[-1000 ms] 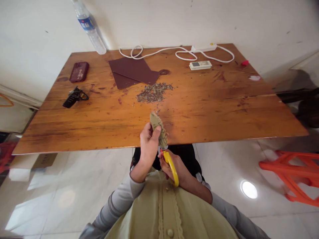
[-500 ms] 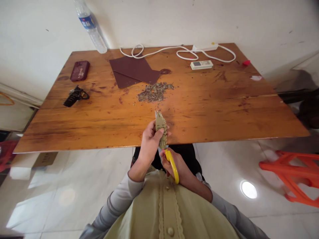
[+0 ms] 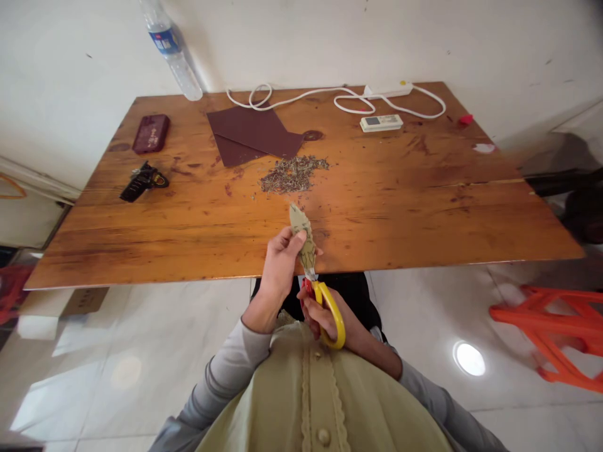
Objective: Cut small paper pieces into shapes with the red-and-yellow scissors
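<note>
Between the thumb and fingers of my left hand (image 3: 281, 260) is a narrow, leaf-shaped piece of greenish-tan card (image 3: 300, 221) with dark markings and a notched right edge. Its tip points away from me, over the front part of the table. My right hand (image 3: 332, 314) is closed around the scissors (image 3: 335, 314), which have yellow and red handles. The blades run up behind or against the card's lower end, and most of their length is hidden. Beyond the card lies a loose pile of small dry brownish-grey bits (image 3: 293, 174).
On the wooden table (image 3: 400, 207) lie dark maroon sheets (image 3: 249, 132), a phone in a maroon case (image 3: 151, 134), a black hair claw (image 3: 144, 181), a white remote (image 3: 381, 122) and a white power strip cable (image 3: 306, 93). A plastic bottle (image 3: 174, 53) stands back left. An orange stool (image 3: 556, 326) is at right.
The card has tilted, its tip swinging a little left. The scissors' handles have turned and spread, showing more yellow loop and red. The left thumb sits slightly higher.
</note>
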